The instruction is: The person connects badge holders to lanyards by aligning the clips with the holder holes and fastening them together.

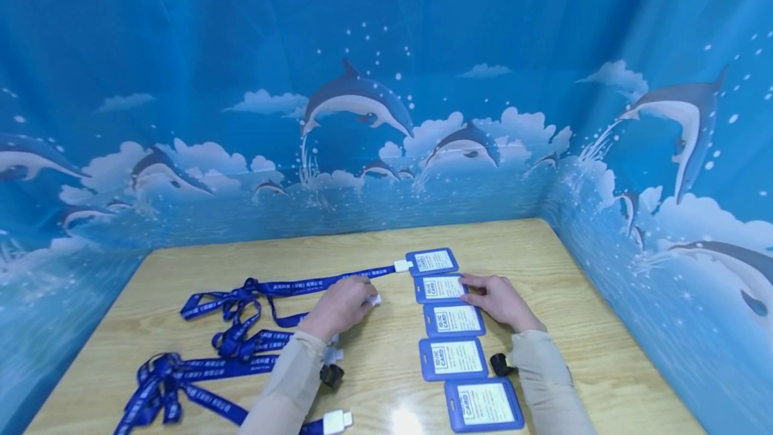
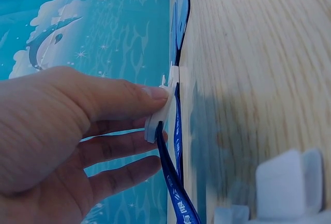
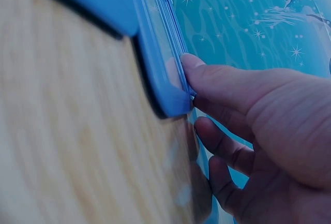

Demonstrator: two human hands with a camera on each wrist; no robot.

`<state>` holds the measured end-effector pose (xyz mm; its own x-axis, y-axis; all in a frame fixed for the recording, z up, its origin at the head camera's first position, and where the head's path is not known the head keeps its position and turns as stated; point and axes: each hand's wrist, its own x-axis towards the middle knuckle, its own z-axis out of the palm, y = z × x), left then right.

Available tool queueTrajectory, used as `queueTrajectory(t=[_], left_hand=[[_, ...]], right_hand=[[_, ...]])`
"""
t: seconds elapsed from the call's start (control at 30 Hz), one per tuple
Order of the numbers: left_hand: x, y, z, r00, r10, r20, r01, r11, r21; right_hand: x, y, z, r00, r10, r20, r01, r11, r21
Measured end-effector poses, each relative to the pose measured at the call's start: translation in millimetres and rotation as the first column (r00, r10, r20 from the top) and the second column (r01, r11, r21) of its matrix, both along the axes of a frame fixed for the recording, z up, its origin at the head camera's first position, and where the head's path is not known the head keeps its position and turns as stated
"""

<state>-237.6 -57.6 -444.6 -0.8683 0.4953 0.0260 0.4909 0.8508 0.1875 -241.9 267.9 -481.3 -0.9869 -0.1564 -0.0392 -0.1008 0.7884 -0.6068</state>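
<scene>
My left hand (image 1: 343, 303) pinches the white plastic clip (image 2: 161, 111) of a blue lanyard (image 2: 175, 195) between thumb and fingers, a little above the table. The strap trails from the clip below the fingers in the left wrist view. Across from it, my right hand (image 1: 500, 301) grips the right end of a blue badge holder (image 1: 441, 289), second from the back in a column of several. Its thumb lies at the holder's edge in the right wrist view. The backmost badge holder (image 1: 432, 261) has a lanyard's white clip (image 1: 402, 266) at its left end.
Three more badge holders lie nearer me, the closest badge holder (image 1: 484, 405) at the front. Bundled blue lanyards (image 1: 160, 381) spread over the table's left side, one with a white clip (image 1: 337, 421) at the front. A dolphin-print curtain (image 1: 362, 200) stands behind the wooden table (image 1: 386, 368).
</scene>
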Motion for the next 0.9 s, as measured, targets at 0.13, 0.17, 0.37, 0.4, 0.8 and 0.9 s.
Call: queueTrajectory(t=[0.13, 0.17, 0.37, 0.4, 0.8, 0.9], left_hand=[[-0.4, -0.5, -0.7, 1.000, -0.005, 0.002, 0.005, 1.000, 0.008], [-0.3, -0.7, -0.7, 1.000, -0.006, 0.001, 0.006, 1.000, 0.009], [-1.0, -0.9, -0.8, 1.000, -0.011, -0.002, 0.011, 1.000, 0.012], [-1.1, -0.9, -0.8, 1.000, -0.012, -0.002, 0.012, 1.000, 0.012], [-1.0, -0.6, -2.0, 1.000, -0.027, 0.002, 0.027, 1.000, 0.015], [-1.4, -0.2, -2.4, 1.000, -0.031, 0.000, 0.031, 0.999, 0.016]], right_hand=[[0.1, -0.1, -0.5, 1.000, 0.005, -0.009, -0.005, 1.000, -0.005], [0.1, 0.0, -0.4, 1.000, 0.004, -0.008, -0.004, 1.000, -0.007], [0.3, 0.4, 0.3, 1.000, 0.008, -0.011, -0.008, 1.000, -0.006], [0.3, 0.4, 0.3, 1.000, 0.007, -0.010, -0.007, 1.000, -0.005], [0.3, 0.1, -0.1, 1.000, 0.002, -0.015, -0.001, 1.000, 0.003], [0.6, 0.1, -0.2, 1.000, 0.001, -0.018, -0.001, 1.000, 0.003]])
